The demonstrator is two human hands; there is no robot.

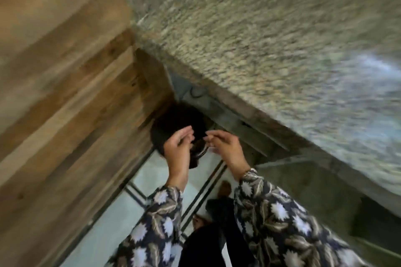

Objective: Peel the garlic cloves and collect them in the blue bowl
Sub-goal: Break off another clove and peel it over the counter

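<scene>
Two hands, left hand (176, 149) and right hand (226, 147), hang close but apart over one round black bin (171, 123), fingers curled; blur hides whether either pinches garlic skin. One speckled granite counter (260, 39) spreads at 1 o'clock, streaky wood panelling (65, 93) at 9 o'clock, two leaf-print sleeves (271, 212) at 6 o'clock
</scene>
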